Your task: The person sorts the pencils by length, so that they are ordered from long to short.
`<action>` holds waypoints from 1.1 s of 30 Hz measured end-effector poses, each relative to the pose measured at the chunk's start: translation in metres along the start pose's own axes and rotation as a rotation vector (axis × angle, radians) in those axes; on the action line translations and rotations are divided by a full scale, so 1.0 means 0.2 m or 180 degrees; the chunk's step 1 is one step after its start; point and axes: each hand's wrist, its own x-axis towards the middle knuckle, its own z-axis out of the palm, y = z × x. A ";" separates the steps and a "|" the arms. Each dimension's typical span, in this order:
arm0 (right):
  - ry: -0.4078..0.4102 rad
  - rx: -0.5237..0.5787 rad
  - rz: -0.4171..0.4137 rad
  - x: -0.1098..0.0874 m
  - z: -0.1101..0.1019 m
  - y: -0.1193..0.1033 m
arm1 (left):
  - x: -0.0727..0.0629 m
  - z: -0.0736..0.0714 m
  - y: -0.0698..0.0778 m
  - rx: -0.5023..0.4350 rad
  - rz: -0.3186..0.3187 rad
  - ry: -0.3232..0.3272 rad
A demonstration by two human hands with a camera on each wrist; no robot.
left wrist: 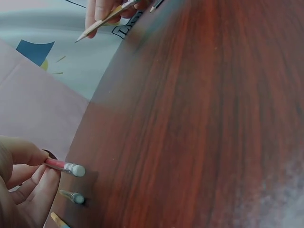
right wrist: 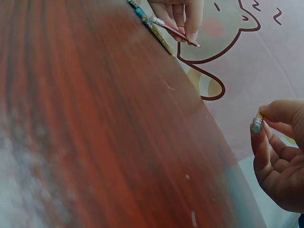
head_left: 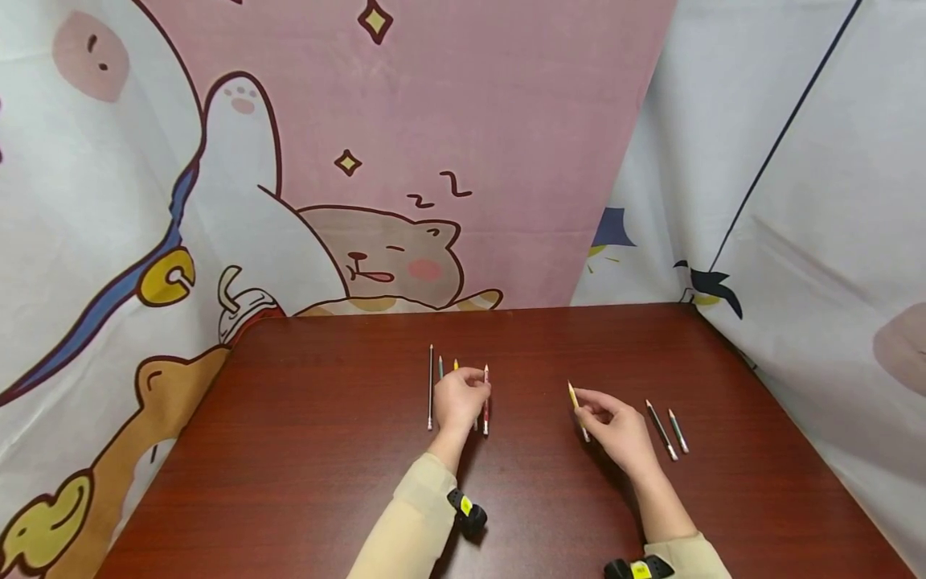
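My left hand pinches a red pencil between thumb and fingers, its sharpened tip pointing to the far side. In the left wrist view the white eraser end of that red pencil sticks out toward the camera. Beside and partly under this hand lie a black pencil, a teal pencil and a yellow one. To the right, my right hand grips a yellow pencil with thumb and fingertips, tip away from me. Its pale green eraser shows in the right wrist view.
Right of my right hand, a dark pencil and a shorter teal pencil lie on the reddish-brown wooden table. A cartoon-printed cloth hangs behind the table's far edge and along both sides.
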 end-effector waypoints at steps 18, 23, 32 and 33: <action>0.0011 -0.0006 0.0030 0.01 0.00 0.00 | 0.00 0.06 0.01 0.0240 0.0124 -0.0051; 0.0018 -0.0008 -0.0028 0.01 0.00 0.00 | 0.00 0.08 0.01 0.0357 0.0210 0.0035; 0.0027 -0.0007 -0.0044 0.01 0.00 0.01 | 0.01 0.11 0.01 0.0780 0.0392 0.0139; 0.0021 -0.0012 -0.0042 0.01 0.00 0.01 | 0.01 0.11 0.01 0.0820 0.0415 0.0163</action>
